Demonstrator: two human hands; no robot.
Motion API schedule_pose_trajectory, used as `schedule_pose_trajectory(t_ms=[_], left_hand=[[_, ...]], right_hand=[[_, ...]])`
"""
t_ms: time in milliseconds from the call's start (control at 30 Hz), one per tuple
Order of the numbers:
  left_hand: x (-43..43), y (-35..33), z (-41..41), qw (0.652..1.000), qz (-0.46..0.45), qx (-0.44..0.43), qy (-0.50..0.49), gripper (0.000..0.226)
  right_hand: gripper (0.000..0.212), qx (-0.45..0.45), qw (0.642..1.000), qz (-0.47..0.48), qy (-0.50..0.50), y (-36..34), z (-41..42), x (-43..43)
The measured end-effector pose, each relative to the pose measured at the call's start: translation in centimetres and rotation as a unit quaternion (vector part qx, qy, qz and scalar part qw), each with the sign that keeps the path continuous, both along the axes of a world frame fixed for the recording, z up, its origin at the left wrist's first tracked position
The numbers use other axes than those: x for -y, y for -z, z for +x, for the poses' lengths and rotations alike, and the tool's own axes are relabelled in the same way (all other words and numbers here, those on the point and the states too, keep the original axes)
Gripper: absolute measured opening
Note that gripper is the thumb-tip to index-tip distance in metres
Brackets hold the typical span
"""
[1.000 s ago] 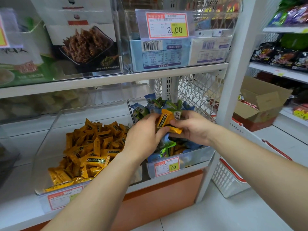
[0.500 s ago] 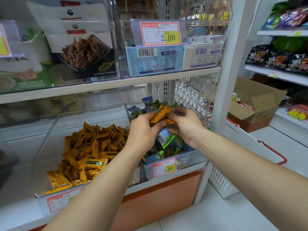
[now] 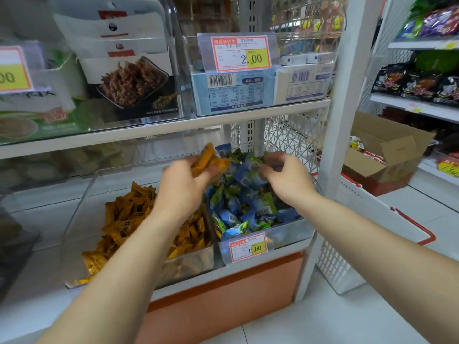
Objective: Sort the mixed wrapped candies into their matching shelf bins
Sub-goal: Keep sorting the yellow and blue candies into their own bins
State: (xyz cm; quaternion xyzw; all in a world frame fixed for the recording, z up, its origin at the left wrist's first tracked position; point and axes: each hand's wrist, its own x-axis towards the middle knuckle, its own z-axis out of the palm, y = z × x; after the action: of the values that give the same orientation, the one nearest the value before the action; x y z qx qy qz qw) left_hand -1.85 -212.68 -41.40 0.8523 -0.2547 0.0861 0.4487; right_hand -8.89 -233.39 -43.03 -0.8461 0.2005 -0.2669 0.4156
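Head view, the only one. My left hand (image 3: 181,188) is closed round a small bunch of orange candies (image 3: 210,161), fingers curled over them; the wrappers stick out above my knuckles, blurred, so no count is possible. The bunch hangs over the far left corner of the right bin (image 3: 290,233), just beside the wall it shares with the left bin (image 3: 82,212). The orange pile (image 3: 129,219), where these belong, lies below and to the left of that grip, near but not touching it. My right hand (image 3: 289,181) is down on the blue and green candies (image 3: 246,207), to the right of the left hand and apart from it, fingers bent into the heap. Whether they pinch a wrapper or only rake through I cannot tell, as the fingertips are smeared. Progress, as judged: one lot of strays is out of the heap but not yet delivered, so that transfer is half done. The heap's surface beneath my right hand reads nearly all blue and green. A thin orange sliver (image 3: 218,233) at its near left corner, below and right of my left wrist, may be one more stray; uncertain. Anything buried deeper is hidden. No blue or green wrapper shows in the orange pile. Left to do: drop the bunch, check the sliver, dig through the lower layers
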Motion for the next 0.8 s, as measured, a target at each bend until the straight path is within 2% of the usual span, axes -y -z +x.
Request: schedule_pose_trajectory(t_ms=[67, 133, 200, 233, 300, 367, 433, 533, 633, 700, 800], left_hand=[[-3.2, -0.2, 1.2, 0.995, 0.056, 0.014, -0.078, 0.019], [-6.1, 0.4, 2.0, 0.976, 0.167, 0.020, -0.138, 0.034], [-7.7, 1.0, 1.9, 0.946, 0.278, 0.001, -0.165, 0.060], [-7.8, 1.2, 1.6, 0.939, 0.299, 0.017, -0.169, 0.071], [-7.0, 1.3, 0.6, 0.951, 0.260, 0.082, -0.144, 0.071], [-5.7, 1.7, -0.6, 0.971, 0.193, 0.117, -0.080, 0.058], [-4.5, 2.9, -1.7, 0.978, 0.187, 0.088, -0.026, 0.054], [-3.9, 5.0, -2.5, 0.986, 0.168, 0.001, 0.017, 0.054], [-3.9, 6.0, -2.6, 0.985, 0.164, -0.002, 0.045, 0.060], [-3.9, 6.3, -2.7, 0.986, 0.159, 0.009, 0.052, 0.062], [-4.3, 6.5, -2.5, 0.987, 0.148, 0.001, 0.061, 0.061]], right_hand=[[0.031, 0.020, 0.995, -0.095, 0.013, -0.6, -0.5, 0.0], [0.010, 0.025, 0.994, -0.077, -0.071, -0.8, -0.9, -0.1], [0.012, -0.047, 0.978, -0.037, -0.199, -0.2, -1.0, -1.0], [0.013, -0.092, 0.965, -0.059, -0.239, 0.5, -1.1, -1.3], [0.020, -0.138, 0.939, -0.152, -0.276, 1.8, -1.0, -1.9], [0.033, -0.147, 0.927, -0.178, -0.294, 2.7, -0.7, -2.4], [0.046, -0.151, 0.927, -0.167, -0.301, 3.2, -0.4, -3.0], [0.064, -0.205, 0.895, -0.230, -0.321, 3.5, 0.5, -3.9], [0.074, -0.257, 0.868, -0.226, -0.359, 3.2, 1.1, -4.2], [0.066, -0.238, 0.870, -0.201, -0.382, 3.1, 1.1, -4.1], [0.036, -0.187, 0.875, -0.210, -0.393, 3.5, 1.0, -4.2]])
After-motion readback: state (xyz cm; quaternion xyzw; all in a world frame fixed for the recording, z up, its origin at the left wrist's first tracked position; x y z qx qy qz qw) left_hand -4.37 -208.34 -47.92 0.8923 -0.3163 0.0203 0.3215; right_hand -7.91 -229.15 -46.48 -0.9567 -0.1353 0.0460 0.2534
